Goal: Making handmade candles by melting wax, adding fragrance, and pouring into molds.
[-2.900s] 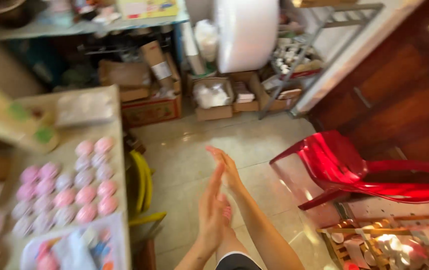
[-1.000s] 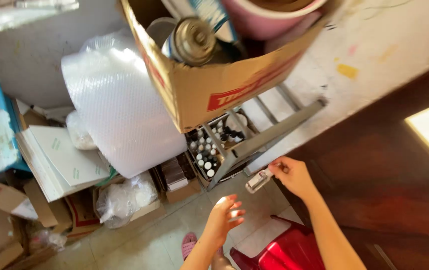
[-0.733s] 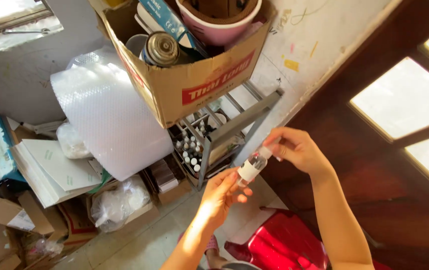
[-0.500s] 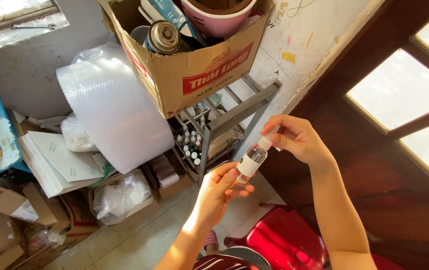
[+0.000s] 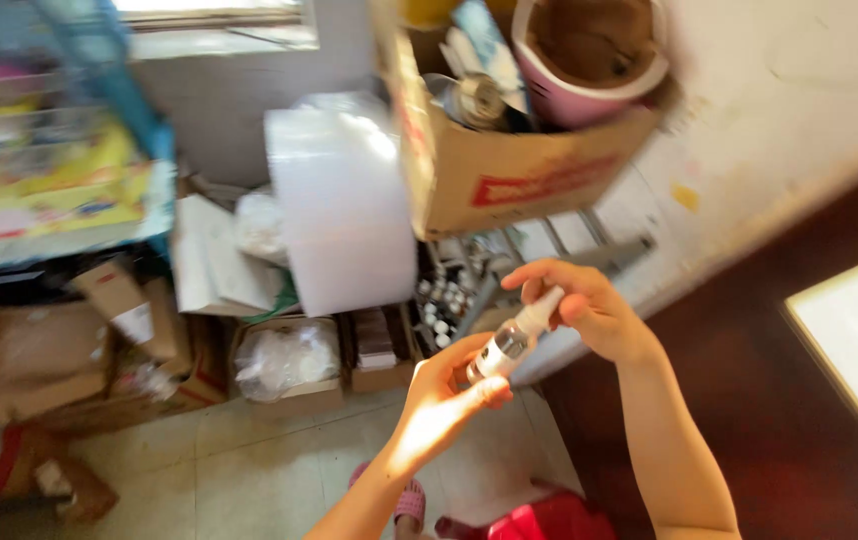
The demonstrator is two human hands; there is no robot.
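Holding a small bottle (image 5: 504, 345) at mid-frame, the left hand (image 5: 439, 400) wraps its base and the right hand (image 5: 584, 305) pinches its cap; it looks light, hard and slippery.

Just the one head-worn cam here, tilted steeply down and forward from standing height, close over the hands (image 5: 509, 370), floor (image 5: 249, 460) and cardboard box (image 5: 509, 170) further off, whole frame motion-blurred.
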